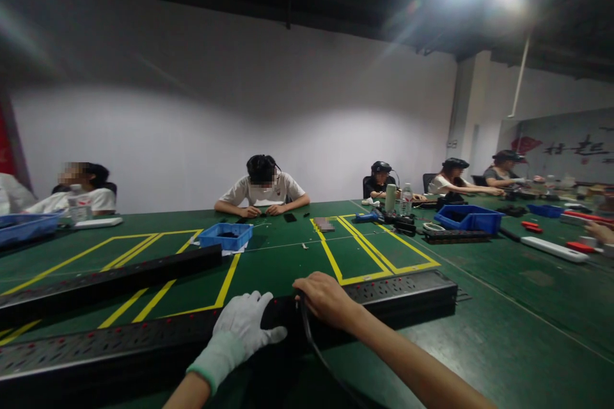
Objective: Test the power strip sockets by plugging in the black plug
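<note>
A long black power strip [144, 335] with rows of sockets and small red dots crosses the table in front of me, from the left edge to right of centre. My left hand [244, 324], in a white knitted glove, lies on its plain black middle part with fingers stretched and thumb apart. Just to the right, my bare right hand [326, 300] is closed at the strip, with a black cable [311, 339] coming out from under its curled fingers and running down towards me. Those fingers hide where the cable meets the strip.
Another black strip [119, 281] lies behind, on the left. Beyond it stands a small blue bin [225, 236] holding dark parts. Yellow tape [364, 243] marks the green table. Further right are a larger blue bin [470, 220], bottles and a white strip [554, 249]. Several people sit opposite.
</note>
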Motion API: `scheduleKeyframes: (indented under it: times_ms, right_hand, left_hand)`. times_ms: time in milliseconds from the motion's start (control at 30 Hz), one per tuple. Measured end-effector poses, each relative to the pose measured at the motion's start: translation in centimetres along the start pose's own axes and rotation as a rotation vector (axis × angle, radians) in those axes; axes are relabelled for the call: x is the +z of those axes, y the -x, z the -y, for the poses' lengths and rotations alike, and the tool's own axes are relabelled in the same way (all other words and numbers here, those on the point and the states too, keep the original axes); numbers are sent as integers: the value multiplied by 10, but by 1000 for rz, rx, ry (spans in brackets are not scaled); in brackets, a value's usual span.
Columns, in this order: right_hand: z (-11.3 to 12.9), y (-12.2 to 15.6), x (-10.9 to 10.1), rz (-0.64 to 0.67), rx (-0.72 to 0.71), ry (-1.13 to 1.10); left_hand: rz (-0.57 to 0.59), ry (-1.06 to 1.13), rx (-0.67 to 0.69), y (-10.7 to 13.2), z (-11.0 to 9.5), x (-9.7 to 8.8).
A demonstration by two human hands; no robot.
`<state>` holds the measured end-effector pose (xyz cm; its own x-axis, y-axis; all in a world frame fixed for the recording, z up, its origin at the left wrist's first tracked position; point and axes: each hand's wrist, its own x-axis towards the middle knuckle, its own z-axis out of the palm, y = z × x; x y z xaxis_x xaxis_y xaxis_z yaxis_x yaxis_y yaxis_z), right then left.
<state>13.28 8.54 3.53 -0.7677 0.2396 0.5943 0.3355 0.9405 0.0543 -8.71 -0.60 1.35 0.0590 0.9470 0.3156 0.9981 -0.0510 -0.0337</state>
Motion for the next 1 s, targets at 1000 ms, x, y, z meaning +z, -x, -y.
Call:
scheduleKeyframes:
  times_ms: [1000]
  right_hand:
    - [-42,99,-74,277,332,-5]
  left_hand:
    - [-13,-47,28,-14,-93,-3]
